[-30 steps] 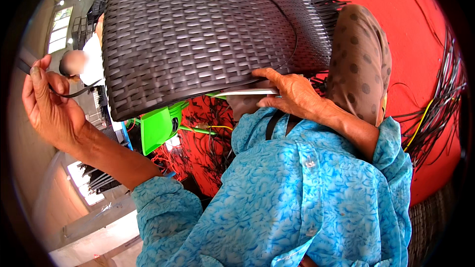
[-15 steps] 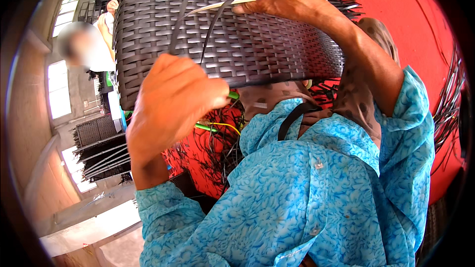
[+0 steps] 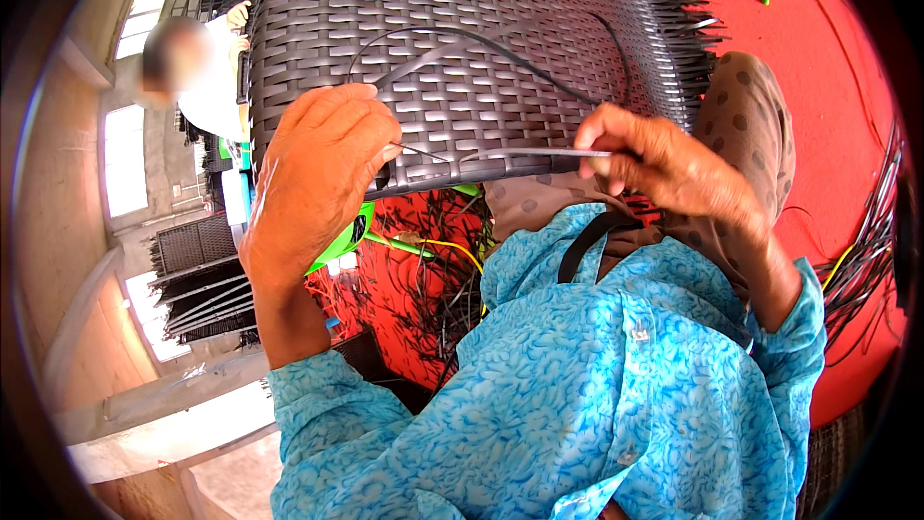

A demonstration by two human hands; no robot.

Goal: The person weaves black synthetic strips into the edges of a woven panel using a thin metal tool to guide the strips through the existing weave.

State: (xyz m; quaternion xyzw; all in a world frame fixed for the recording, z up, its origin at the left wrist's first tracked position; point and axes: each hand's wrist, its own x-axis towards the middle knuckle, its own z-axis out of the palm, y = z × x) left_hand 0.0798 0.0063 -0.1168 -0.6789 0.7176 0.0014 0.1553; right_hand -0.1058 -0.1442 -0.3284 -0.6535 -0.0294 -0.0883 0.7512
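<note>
A black woven wicker panel (image 3: 462, 67) spreads before me, its near edge curving toward my lap. My left hand (image 3: 322, 178) is closed at the panel's near left edge, a thin black strip emerging between thumb and fingers. At the near edge further right, my right hand (image 3: 674, 164) pinches a flat, grey-shining weaving strip (image 3: 529, 151), which runs left along the weave. A loose black strip (image 3: 452, 31) arcs over the panel in a loop. Whether these are all one strip I cannot tell; my left fingertips are partly hidden.
Cut strip ends (image 3: 688, 19) bristle from the panel's right side. Black scraps (image 3: 433, 279) litter the red floor (image 3: 828, 87) below. A bundle of long strips (image 3: 871, 241) lies far right. At the left, another person (image 3: 212, 87) touches the panel's edge.
My right hand has come down and right from above the panel to its near edge, holding the strip. My left hand has risen slightly to the edge. The loose strip now loops across the weave.
</note>
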